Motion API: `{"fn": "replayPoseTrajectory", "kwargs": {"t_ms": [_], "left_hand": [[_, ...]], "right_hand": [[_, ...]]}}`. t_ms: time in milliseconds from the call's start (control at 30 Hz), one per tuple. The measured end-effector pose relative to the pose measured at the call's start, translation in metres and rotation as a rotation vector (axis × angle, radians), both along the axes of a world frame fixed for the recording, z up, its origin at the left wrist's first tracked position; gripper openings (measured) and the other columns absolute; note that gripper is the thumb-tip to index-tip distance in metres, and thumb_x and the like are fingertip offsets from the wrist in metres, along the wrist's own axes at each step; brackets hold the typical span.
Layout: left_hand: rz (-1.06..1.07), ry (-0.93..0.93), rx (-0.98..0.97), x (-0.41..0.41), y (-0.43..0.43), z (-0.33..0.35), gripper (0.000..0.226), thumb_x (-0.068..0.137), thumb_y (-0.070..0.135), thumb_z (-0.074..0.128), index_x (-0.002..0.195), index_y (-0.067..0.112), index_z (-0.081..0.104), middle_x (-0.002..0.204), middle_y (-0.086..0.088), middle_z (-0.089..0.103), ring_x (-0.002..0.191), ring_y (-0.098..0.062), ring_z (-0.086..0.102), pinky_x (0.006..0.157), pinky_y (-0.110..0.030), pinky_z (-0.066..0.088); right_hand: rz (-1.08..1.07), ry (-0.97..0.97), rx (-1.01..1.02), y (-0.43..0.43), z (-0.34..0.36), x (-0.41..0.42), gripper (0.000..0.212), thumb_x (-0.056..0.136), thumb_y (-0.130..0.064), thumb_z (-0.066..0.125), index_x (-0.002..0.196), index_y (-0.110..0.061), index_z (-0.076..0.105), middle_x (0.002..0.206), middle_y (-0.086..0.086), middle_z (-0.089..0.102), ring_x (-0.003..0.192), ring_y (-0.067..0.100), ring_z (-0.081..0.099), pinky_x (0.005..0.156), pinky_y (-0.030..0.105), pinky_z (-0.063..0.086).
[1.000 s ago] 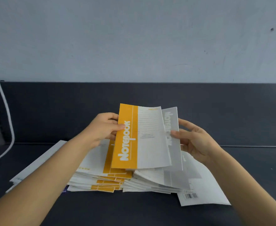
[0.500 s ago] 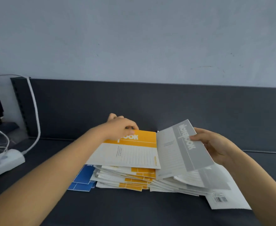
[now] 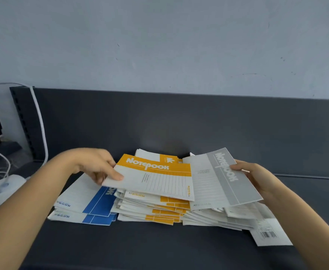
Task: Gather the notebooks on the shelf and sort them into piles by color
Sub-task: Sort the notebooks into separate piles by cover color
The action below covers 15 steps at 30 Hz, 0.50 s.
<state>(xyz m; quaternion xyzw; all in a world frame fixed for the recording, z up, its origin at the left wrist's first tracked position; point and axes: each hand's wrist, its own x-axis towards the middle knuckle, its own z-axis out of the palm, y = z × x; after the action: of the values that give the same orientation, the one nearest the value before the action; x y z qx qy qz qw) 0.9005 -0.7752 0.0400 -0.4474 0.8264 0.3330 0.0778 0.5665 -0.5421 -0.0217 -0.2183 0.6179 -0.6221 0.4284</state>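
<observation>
Three piles of notebooks lie on the dark shelf [image 3: 159, 248]: a blue pile [image 3: 85, 203] at the left, an orange pile [image 3: 159, 209] in the middle and a grey pile [image 3: 218, 217] at the right. My left hand [image 3: 99, 166] pinches the left corner of an orange notebook [image 3: 156, 178] lying on top of the orange pile, thumb on its cover. My right hand [image 3: 257, 176] holds a grey notebook [image 3: 222, 178] by its right edge, tilted just above the grey pile.
A white sheet with a barcode [image 3: 268, 232] sticks out from under the grey pile at the right. White cables [image 3: 39, 121] and a white power strip [image 3: 4, 188] sit at the left end. The shelf's dark back panel [image 3: 179, 121] rises behind the piles.
The orange notebook has been laid flat on the orange pile and my left hand has slid to its left corner. The grey notebook has dropped lower toward the grey pile. The blue pile shows more.
</observation>
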Motion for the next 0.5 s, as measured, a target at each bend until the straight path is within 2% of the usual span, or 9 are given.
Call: {"fn": "replayPoseTrajectory", "kwargs": {"t_ms": [67,100,167,233,333,400,467,500], "left_hand": [[0.098,0.262,0.015,0.003,-0.002,0.006,0.022,0.084,0.016,0.074,0.103,0.005,0.071,0.105,-0.017,0.072,0.088,-0.027,0.068,0.065,-0.025,0.058],[0.154,0.395,0.023,0.002,-0.004,0.009,0.015,0.088,0.009,0.068,0.103,0.005,0.071,0.104,-0.017,0.072,0.089,-0.025,0.069,0.065,-0.026,0.059],[0.252,0.670,0.014,-0.006,-0.005,0.014,0.016,0.095,0.006,0.058,0.106,0.007,0.069,0.101,-0.013,0.073,0.089,-0.023,0.071,0.061,-0.027,0.060],[0.333,0.870,-0.036,-0.018,-0.006,0.020,0.020,0.099,0.008,0.051,0.113,0.011,0.065,0.102,-0.009,0.071,0.091,-0.020,0.068,0.057,-0.028,0.060],[0.358,0.906,-0.088,-0.036,-0.009,0.025,0.023,0.102,0.009,0.046,0.109,0.016,0.067,0.097,-0.002,0.069,0.087,-0.015,0.062,0.064,-0.028,0.051],[0.286,0.813,-0.090,-0.046,-0.011,0.024,0.022,0.100,0.011,0.050,0.099,0.019,0.070,0.092,-0.002,0.070,0.086,-0.017,0.062,0.068,-0.028,0.047],[0.205,0.701,-0.099,-0.057,-0.012,0.020,0.019,0.098,0.014,0.054,0.100,0.020,0.073,0.096,-0.004,0.073,0.091,-0.019,0.066,0.076,-0.033,0.049],[0.177,0.660,-0.109,-0.063,-0.012,0.016,0.019,0.098,0.015,0.054,0.102,0.020,0.073,0.098,-0.004,0.074,0.094,-0.020,0.067,0.079,-0.034,0.050]], "right_hand": [[-0.044,-0.034,0.018,0.000,-0.005,0.001,0.037,0.082,-0.015,0.060,0.117,-0.018,0.068,0.126,0.017,0.064,0.093,0.035,0.064,0.071,0.039,0.056],[-0.067,-0.040,0.021,0.000,-0.006,0.001,0.039,0.080,-0.015,0.061,0.119,-0.017,0.067,0.126,0.017,0.063,0.093,0.035,0.064,0.071,0.040,0.055],[-0.085,-0.041,0.030,-0.001,-0.005,0.005,0.041,0.080,-0.016,0.062,0.121,-0.014,0.065,0.125,0.018,0.064,0.093,0.036,0.064,0.071,0.040,0.055],[-0.074,-0.025,0.025,-0.001,-0.004,0.009,0.039,0.083,-0.015,0.058,0.121,-0.012,0.064,0.119,0.018,0.066,0.091,0.035,0.063,0.070,0.039,0.054],[-0.040,-0.013,-0.021,0.003,0.002,0.012,0.029,0.088,-0.012,0.052,0.112,-0.013,0.068,0.106,0.014,0.069,0.083,0.031,0.065,0.064,0.035,0.053],[-0.030,0.008,-0.058,0.011,0.008,0.007,0.029,0.089,-0.010,0.051,0.112,-0.013,0.069,0.109,0.015,0.071,0.086,0.032,0.066,0.067,0.038,0.055],[-0.058,0.023,-0.081,0.023,0.015,-0.005,0.032,0.087,-0.011,0.052,0.116,-0.013,0.069,0.113,0.017,0.070,0.092,0.036,0.066,0.074,0.042,0.056],[-0.086,0.020,-0.088,0.029,0.018,-0.013,0.033,0.087,-0.011,0.052,0.116,-0.013,0.069,0.112,0.017,0.070,0.089,0.036,0.067,0.072,0.042,0.056]]}}
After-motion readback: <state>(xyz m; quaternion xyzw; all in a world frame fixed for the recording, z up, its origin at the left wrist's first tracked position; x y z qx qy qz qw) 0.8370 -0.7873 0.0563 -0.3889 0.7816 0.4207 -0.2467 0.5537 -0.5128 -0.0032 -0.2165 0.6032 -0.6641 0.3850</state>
